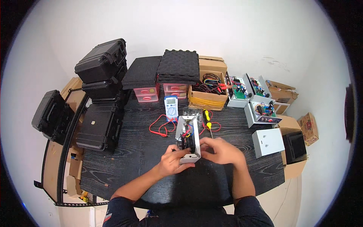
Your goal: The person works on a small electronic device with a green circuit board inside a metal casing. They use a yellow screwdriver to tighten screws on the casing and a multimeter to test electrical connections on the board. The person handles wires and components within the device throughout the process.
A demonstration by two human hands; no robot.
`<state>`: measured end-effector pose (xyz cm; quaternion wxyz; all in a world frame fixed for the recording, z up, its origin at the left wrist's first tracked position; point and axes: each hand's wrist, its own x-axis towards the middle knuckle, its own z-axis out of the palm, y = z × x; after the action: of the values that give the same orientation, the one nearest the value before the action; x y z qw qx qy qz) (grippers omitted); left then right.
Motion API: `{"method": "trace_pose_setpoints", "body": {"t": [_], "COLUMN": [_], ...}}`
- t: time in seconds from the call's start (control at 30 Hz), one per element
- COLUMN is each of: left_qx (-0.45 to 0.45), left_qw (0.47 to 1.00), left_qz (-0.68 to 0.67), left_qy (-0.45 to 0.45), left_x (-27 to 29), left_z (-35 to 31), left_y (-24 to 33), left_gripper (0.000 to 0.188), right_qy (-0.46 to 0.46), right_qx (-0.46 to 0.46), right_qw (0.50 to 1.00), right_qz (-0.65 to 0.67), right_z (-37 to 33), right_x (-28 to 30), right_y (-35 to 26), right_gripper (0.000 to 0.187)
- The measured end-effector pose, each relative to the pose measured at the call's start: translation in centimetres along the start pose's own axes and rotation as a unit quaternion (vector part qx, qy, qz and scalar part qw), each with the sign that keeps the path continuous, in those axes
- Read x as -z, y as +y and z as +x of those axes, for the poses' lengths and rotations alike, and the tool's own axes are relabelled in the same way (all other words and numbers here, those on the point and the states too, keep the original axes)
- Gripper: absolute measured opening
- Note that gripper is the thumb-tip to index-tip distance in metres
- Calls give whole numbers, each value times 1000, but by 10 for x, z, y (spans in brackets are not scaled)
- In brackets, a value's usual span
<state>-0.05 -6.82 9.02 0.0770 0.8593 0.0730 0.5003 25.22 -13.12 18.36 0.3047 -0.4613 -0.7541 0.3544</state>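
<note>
My left hand (174, 160) grips the near end of a narrow white metal enclosure (196, 137), its fingers reaching over the rim. Inside sit a round black part (186, 143) and red, blue and black wires (186, 132). My right hand (222, 150) is at the enclosure's right wall, fingers bent against it, their tips partly hidden. Just beyond that hand lies a yellow-and-black screwdriver (207, 120), its shaft pointing toward me. Behind the enclosure rests a blue-and-white multimeter (171, 107) with a red test lead (152, 129) looped to the left.
Black hard cases (99, 125) are stacked at the left. Black foam sheets (178, 64) lie on pink drawers (146, 93) at the back. A cardboard box (206, 101) holds cables. Open units with circuit boards (239, 90) and a closed white box (267, 143) stand on the right.
</note>
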Motion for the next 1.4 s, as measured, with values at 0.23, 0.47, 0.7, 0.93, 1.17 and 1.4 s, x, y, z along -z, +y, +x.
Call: {"method": "trace_pose_setpoints", "body": {"t": [0.23,0.47,0.7,0.93,1.17,1.4], "left_qx": [10,40,68,196,204,209], "left_qw": [999,999,991,968,961,956], "left_qz": [-11,-18,-101,-154,-177,-195], "left_qy": [28,24,56,29,-50,-63], "left_x": [-13,-14,-2,19,25,28], "left_z": [-20,-22,-19,16,37,37], "left_y": [-11,-12,-22,7,18,17], "left_gripper": [46,46,48,48,40,37], "right_qy": [35,61,69,71,76,18], "right_qx": [-13,-3,13,15,37,16], "right_qw": [998,998,997,997,996,1000], "right_qz": [-51,-32,-9,-21,-28,-13], "right_z": [11,17,20,19,18,23], "right_x": [-13,-23,-28,-28,-27,-15], "right_y": [-7,13,16,17,18,20], "right_gripper": [14,14,13,12,13,11]}}
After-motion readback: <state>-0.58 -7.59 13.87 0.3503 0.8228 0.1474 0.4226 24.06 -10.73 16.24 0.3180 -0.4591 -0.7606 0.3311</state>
